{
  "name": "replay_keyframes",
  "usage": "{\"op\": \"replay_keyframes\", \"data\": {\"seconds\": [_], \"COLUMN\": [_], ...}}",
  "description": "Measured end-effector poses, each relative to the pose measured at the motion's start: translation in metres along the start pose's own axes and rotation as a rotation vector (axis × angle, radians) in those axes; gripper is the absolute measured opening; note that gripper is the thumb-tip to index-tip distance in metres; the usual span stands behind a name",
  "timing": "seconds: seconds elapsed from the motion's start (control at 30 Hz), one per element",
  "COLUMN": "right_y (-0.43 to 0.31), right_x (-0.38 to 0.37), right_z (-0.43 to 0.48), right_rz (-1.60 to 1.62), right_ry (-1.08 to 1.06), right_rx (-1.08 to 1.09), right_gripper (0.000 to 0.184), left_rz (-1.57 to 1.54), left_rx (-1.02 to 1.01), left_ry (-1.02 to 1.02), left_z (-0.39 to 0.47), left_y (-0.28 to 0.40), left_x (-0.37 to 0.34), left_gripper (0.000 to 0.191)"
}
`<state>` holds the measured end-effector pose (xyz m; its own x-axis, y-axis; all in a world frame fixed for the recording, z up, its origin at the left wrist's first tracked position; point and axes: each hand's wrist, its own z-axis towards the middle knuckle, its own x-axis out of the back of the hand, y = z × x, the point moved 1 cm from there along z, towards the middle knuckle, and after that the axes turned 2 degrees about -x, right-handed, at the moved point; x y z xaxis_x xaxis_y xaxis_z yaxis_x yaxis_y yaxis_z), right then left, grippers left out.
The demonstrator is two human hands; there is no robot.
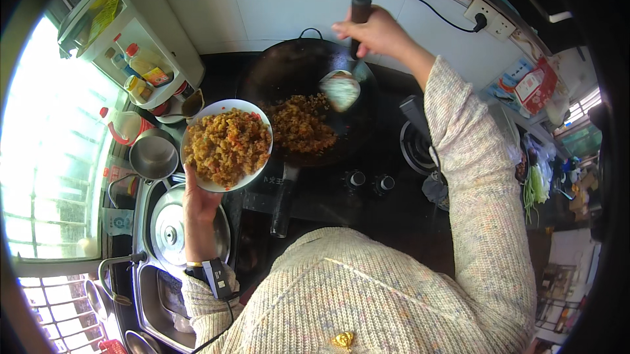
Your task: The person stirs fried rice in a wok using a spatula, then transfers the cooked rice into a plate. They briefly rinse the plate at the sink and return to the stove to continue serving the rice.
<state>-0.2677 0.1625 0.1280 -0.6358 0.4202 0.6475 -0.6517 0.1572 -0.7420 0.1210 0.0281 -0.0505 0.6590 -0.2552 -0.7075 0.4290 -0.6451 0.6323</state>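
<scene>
My left hand (201, 201) holds up a white bowl (244, 184) from below, at the wok's near left side. Fried rice (229, 145), brown with red bits, is heaped in the bowl. More fried rice (302, 125) lies in the dark wok (280, 68) on the stove. In my right hand (376, 31), the dark handle of a metal spatula (340, 89) is gripped upright. The spatula's blade, blurred, is over the right part of the wok, beside the rice. The wok's long handle (281, 209) points towards me.
Left of the stove are a steel sink (152, 300), a metal lid (162, 226), a small pot (153, 154) and a corner shelf (162, 95) with seasoning bottles. Two knobs (355, 179) and a second burner (417, 145) sit to the right. A corded plug (478, 22) is in the wall socket.
</scene>
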Motion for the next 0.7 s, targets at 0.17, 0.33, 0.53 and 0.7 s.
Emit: {"op": "replay_keyframes", "data": {"seconds": [0.17,0.33,0.53,0.7], "right_y": [0.058,0.137,0.150,0.091], "right_x": [0.022,-0.059,-0.083,-0.012], "right_z": [-0.012,-0.064,-0.077,-0.070], "right_rz": [0.129,1.126,1.380,1.208], "right_ry": [0.200,0.403,0.525,0.548], "right_rx": [-0.409,-0.747,-0.541,-0.339], "right_gripper": [0.048,0.031,0.033,0.030], "left_rz": [-0.015,-0.038,-0.040,-0.016], "left_rx": [0.001,0.004,0.017,0.088], "left_ry": [-0.030,0.016,-0.170,-0.132], "left_z": [0.001,0.001,0.010,0.029], "left_y": [-0.002,-0.005,-0.009,-0.023], "left_x": [-0.001,-0.003,-0.014,-0.037], "left_gripper": [0.058,0.059,0.059,0.056]}}
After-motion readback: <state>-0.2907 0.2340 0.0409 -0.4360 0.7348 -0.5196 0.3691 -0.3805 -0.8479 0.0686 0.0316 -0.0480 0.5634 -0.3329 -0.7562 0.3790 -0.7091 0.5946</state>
